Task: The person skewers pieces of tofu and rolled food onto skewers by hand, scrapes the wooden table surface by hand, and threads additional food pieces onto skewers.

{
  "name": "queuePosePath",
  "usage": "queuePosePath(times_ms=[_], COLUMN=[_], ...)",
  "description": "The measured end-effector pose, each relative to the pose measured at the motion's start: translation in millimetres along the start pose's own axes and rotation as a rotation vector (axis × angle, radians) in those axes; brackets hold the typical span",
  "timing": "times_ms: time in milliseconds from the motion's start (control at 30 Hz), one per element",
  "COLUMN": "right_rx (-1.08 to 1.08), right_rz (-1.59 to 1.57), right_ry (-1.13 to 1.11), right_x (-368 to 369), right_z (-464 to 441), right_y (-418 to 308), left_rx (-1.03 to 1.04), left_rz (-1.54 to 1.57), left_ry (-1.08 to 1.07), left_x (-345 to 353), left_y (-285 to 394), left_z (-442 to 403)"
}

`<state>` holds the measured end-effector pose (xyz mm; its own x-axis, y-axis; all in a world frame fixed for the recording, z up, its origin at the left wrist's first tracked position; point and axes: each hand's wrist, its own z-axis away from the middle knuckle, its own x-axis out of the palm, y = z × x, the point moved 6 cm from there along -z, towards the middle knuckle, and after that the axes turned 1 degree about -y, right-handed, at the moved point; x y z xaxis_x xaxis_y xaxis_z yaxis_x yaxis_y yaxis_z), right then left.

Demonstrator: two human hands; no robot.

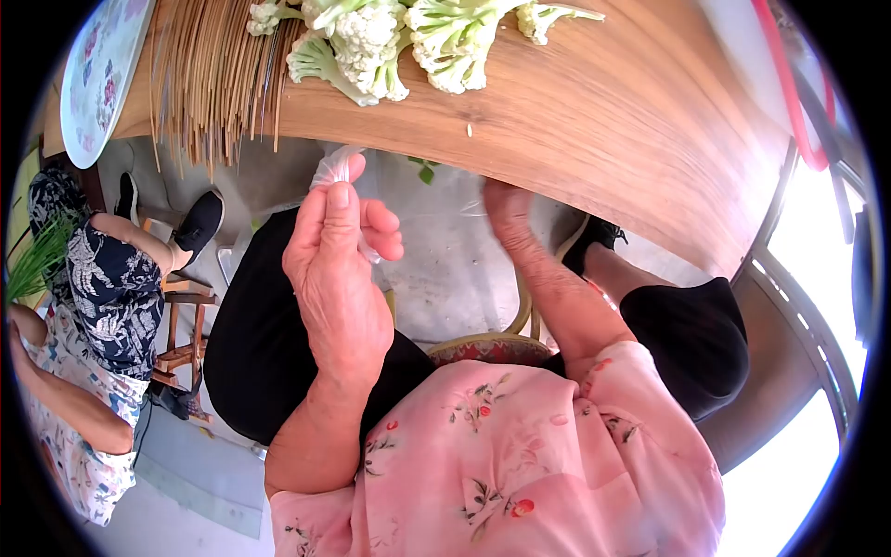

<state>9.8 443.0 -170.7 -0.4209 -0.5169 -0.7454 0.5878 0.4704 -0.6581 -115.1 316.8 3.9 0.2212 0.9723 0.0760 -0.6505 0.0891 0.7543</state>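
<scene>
My left hand is closed, the thumb pressed against the fingers, on a bunched piece of clear plastic film. It is raised just off the table's front edge, below a row of thin wooden skewers. My right hand reaches to the underside of the table edge, which hides its fingers, so what it holds cannot be seen. Cut cauliflower florets lie on the wooden table beyond both hands. Between the hands, a green leaf shows low down beneath the edge.
A floral tray is at the table's left end. Another person sits at the left beside a wooden stool, with long green leaves near them. A chair stands at the right.
</scene>
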Motion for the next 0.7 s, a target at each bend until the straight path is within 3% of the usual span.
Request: queuePosePath(times_ms=[33,133,200,433,700], right_rx=[0.034,0.094,0.039,-0.049,-0.085], right_rz=[0.168,0.313,0.287,0.286,0.286], right_ry=[0.029,-0.157,-0.236,-0.444,-0.471], right_x=[-5.0,10.0,27.2,119.4,70.6], right_z=[6.6,31.2,34.5,-19.9,48.1], right_y=[40.4,132.4,130.5,101.2,142.6], left_rx=[0.007,0.036,0.110,0.078,0.042], left_rz=[-0.012,-0.075,-0.156,-0.104,-0.137], left_ry=[0.043,0.093,0.139,0.146,0.117], left_x=[-0.4,-6.9,-8.0,-9.5,-7.7], left_y=[2.3,10.3,18.8,19.7,14.2], left_z=[0.5,3.3,2.6,0.4,0.3])
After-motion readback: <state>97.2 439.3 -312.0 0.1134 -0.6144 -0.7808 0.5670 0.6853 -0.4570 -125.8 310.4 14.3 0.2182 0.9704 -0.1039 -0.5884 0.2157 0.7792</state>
